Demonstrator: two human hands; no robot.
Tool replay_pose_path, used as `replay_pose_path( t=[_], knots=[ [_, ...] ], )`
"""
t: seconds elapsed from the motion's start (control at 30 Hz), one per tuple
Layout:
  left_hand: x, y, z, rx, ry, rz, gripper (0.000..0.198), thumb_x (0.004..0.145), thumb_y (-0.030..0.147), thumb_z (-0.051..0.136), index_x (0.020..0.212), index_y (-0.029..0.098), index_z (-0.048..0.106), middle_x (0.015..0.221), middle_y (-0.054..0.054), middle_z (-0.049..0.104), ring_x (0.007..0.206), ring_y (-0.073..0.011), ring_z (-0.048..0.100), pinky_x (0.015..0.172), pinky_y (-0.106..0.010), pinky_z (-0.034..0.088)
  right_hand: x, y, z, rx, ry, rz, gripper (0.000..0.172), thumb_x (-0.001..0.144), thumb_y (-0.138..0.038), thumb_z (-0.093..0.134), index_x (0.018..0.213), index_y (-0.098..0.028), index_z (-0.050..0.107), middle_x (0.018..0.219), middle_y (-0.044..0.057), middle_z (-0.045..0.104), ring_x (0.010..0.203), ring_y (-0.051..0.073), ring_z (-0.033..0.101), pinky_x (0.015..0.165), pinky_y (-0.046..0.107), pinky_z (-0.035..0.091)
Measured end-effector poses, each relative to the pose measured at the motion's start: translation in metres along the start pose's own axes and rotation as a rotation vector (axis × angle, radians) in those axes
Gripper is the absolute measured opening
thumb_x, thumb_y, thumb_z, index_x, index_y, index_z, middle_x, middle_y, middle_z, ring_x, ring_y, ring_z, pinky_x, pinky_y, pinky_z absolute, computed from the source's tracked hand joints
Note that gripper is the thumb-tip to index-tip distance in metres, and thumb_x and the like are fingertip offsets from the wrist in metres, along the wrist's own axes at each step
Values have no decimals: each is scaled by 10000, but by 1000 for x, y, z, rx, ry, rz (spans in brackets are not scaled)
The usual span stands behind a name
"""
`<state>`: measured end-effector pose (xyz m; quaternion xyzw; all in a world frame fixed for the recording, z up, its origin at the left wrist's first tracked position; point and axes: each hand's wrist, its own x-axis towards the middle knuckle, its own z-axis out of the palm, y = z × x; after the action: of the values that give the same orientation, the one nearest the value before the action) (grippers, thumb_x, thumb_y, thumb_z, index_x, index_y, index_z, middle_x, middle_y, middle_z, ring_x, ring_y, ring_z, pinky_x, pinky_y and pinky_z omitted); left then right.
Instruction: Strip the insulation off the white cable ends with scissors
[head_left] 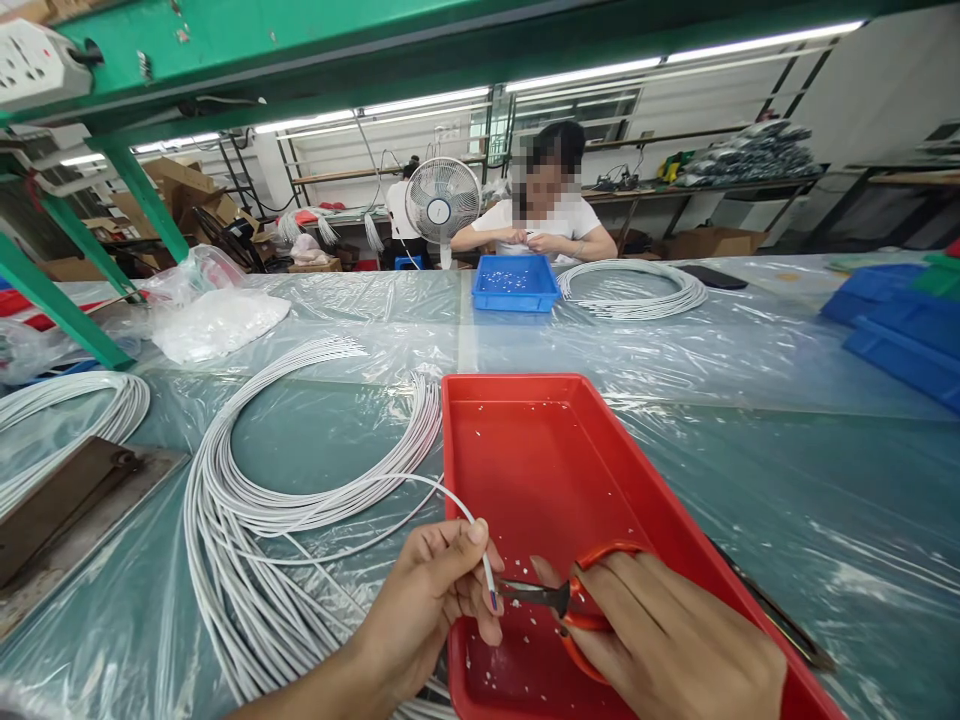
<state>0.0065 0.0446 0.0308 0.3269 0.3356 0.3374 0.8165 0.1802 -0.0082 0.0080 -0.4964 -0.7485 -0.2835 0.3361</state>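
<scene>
A white cable (450, 492) runs from the big coil of white cables (217, 470) into my left hand (442, 590), pinched between thumb and fingers. At its cut end a bit of dark blue and reddish inner wire shows. My right hand (660, 620) grips scissors (536, 592) with orange handles, fingers through the loops. The blade tips lie right beside the cable end; whether they touch it I cannot tell. Both hands are over the near part of a red tray (540, 470), which has small white scraps scattered on its bottom.
Left lies another cable coil (112, 405) by a rusty metal block (60, 500). A thin dark tool (780, 610) rests along the tray's right side. Across the table a person (551, 215) works behind a blue tray (516, 300); blue bins (900, 330) stand right. A green beam (300, 50) spans overhead.
</scene>
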Motion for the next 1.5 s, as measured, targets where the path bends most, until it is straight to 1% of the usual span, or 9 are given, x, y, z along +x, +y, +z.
replay_pose_path(
  t=[0.2,0.43,0.63,0.83,1.07,1.17,1.3,1.37,1.5],
  knots=[
    [-1,0,0,6,13,1,304,798,340,575,606,105,588,413,6,579,310,-51,535,352,-108,359,1,-1,1,-16,-5,-3,223,856,-253,495,660,-170,562,523,-5,564,489,141,454,529,264,290],
    [-1,0,1,21,27,4,307,775,356,600,595,107,589,409,7,576,314,-56,534,356,-116,351,0,0,-1,-41,-26,-30,228,857,-275,495,677,-162,579,543,2,575,504,144,492,537,269,294],
    [-1,1,1,30,47,6,305,748,371,625,596,109,589,407,12,569,320,-60,535,361,-123,357,0,-1,0,0,-24,1,222,854,-253,490,660,-172,561,520,-11,556,485,135,458,531,262,297],
    [-2,1,2,5,31,-2,309,747,368,626,594,103,584,406,9,578,310,-51,538,361,-109,361,2,-3,1,29,-25,27,243,861,-235,467,635,-181,539,496,-15,527,475,135,432,517,258,284],
    [-2,1,3,17,30,-23,328,720,389,647,579,101,579,424,-5,590,313,-56,539,353,-114,356,3,-7,2,71,-10,62,246,843,-166,437,618,-179,537,496,-14,513,469,124,420,503,243,289],
    [-2,1,4,32,52,-9,326,716,389,649,579,100,583,419,5,577,306,-53,527,345,-114,354,6,-10,0,206,-52,165,235,821,-195,475,589,-183,515,490,-20,469,449,114,399,469,233,294],
    [-3,2,4,80,82,28,318,730,367,641,564,103,580,419,9,572,305,-55,528,344,-118,359,16,-13,-5,570,-214,405,112,717,-126,529,616,-176,533,534,-21,479,458,96,437,445,191,360],
    [-2,2,4,94,77,40,319,738,364,633,561,104,578,419,7,571,310,-57,526,347,-122,366,22,-13,-6,717,-263,440,119,682,-79,512,656,-170,585,555,-17,520,470,94,485,458,179,394],
    [-2,0,3,113,50,47,332,753,352,618,541,103,561,438,-3,576,319,-54,516,351,-127,361,31,-13,-5,907,-333,424,191,661,-37,525,708,-170,653,551,-14,555,484,102,520,472,183,414]
  ],
)
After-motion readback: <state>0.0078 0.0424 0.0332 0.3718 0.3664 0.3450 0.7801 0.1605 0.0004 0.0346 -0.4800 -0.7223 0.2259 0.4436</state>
